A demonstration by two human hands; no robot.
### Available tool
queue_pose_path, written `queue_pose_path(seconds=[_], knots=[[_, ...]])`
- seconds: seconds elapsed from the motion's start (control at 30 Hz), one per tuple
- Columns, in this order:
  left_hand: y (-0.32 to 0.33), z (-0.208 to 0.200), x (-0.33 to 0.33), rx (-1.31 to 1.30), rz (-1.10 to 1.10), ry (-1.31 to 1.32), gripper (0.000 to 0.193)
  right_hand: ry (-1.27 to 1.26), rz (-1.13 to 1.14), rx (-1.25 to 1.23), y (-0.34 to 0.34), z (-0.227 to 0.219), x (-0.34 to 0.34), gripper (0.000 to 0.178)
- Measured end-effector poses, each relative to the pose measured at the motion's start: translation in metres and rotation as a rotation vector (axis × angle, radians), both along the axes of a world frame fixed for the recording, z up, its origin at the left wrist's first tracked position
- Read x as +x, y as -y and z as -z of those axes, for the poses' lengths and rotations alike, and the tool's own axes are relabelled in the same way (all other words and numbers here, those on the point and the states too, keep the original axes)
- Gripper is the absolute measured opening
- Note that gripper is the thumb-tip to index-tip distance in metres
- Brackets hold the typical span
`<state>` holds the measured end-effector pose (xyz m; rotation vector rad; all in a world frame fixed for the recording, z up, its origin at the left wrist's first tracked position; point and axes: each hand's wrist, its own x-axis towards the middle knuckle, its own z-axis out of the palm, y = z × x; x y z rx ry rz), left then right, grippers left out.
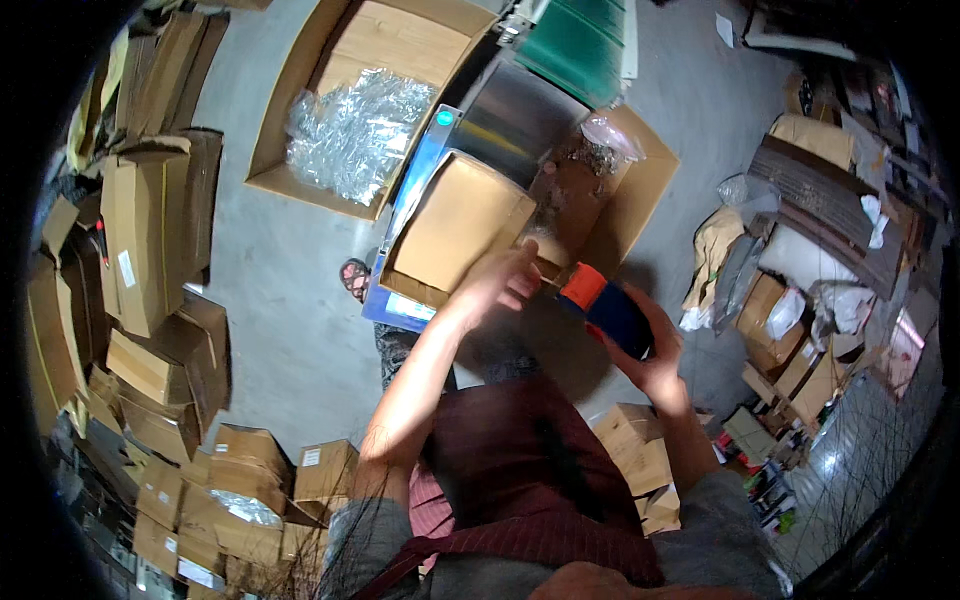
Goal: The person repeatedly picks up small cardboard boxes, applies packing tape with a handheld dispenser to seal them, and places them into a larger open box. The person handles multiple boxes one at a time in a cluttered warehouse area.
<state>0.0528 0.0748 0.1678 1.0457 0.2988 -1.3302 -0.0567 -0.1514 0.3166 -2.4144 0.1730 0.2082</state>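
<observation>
At the middle of the view, your two hands work beside one small tan carton (pixel 462 225), its broad face up on a blue-edged surface (pixel 377 302). Your right hand (pixel 655 350) is wrapped around one dark blue and orange-red object (it looks like a handheld tape dispenser (pixel 618 315)), gripping it just right of the carton, its orange end toward your other hand. Your left hand (pixel 500 283) is at the carton's near right corner, fingers loosely bent and spread; whether the fingertips pinch anything, you cannot tell from this view.

Two larger open cartons flank the setup. The left open carton (pixel 283 115) holds a crumpled heap of clear plastic packaging (pixel 360 130) over part of its tan bottom. The right open carton (pixel 645 190) holds small dark pieces, too blurred to count, and one pinkish clear plastic bag (pixel 614 137). Between them run one dark metal plate (pixel 520 115) and one green conveyor belt (pixel 570 50). On your far left stand stacked cardboard boxes (pixel 145 235) (too many overlap to count).
</observation>
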Motion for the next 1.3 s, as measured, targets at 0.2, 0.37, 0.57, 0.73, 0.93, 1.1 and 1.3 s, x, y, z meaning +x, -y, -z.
queue_pose_path(seconds=[0.2, 0.37, 0.57, 0.73, 0.93, 1.1, 1.3], knots=[[-0.025, 0.0, 0.004, -0.382, -0.042, -0.167, 0.04, -0.062, -0.077, 0.064, -0.028, -0.011, 0.027, 0.062], [-0.033, 0.025, -0.008, -0.4, -0.174, 0.045, 0.032, -0.166, -0.145, -0.053, -0.064, -0.013, 0.047, 0.063], [-0.042, 0.07, -0.032, -0.073, -0.152, 0.532, 0.023, -0.309, -0.459, -0.258, -0.082, -0.022, 0.075, 0.062], [-0.06, 0.136, -0.008, 0.392, -0.235, 0.75, 0.027, -0.382, -0.409, -0.396, -0.086, -0.048, 0.092, 0.059], [-0.026, 0.154, -0.004, 0.419, -0.013, 0.792, 0.036, -0.437, -0.352, -0.556, -0.074, -0.039, 0.093, 0.062], [-0.001, 0.173, -0.009, 0.41, 0.115, 0.805, 0.033, -0.399, -0.305, -0.489, -0.07, -0.035, 0.091, 0.063], [0.031, 0.201, -0.024, 0.502, 0.27, 0.907, 0.027, -0.415, -0.27, -0.462, -0.071, -0.032, 0.087, 0.064]])
